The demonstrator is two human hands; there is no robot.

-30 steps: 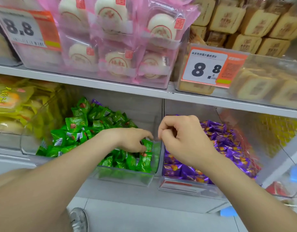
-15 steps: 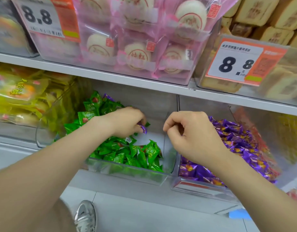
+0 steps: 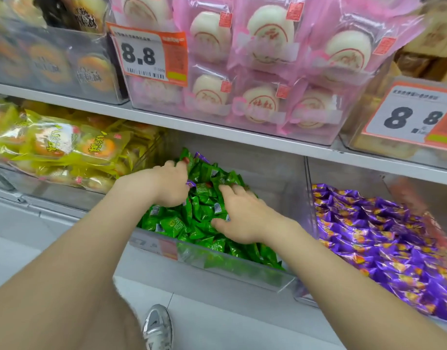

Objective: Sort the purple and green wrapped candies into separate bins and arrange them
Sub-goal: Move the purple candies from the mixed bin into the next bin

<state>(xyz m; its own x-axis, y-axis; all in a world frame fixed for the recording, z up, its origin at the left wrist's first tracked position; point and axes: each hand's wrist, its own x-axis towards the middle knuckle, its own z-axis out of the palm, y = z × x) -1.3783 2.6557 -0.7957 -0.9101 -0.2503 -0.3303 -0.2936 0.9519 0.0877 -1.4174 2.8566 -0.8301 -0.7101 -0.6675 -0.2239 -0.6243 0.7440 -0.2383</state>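
The left hand (image 3: 164,184) is curled, its fingertips pinching a purple candy (image 3: 190,183) of which only a corner shows. The right hand (image 3: 242,215) lies flat and spread on the green candies (image 3: 192,218), grasping nothing. Both are inside the green bin (image 3: 242,270). The stray should be lifted straight up so no green wrappers drag along, then carried toward 3 o'clock into the purple bin (image 3: 348,176) — the right hand can press the pile down meanwhile. Another purple wrapper (image 3: 201,156) sits at 12 o'clock, at the back of the heap — likely the next to pull
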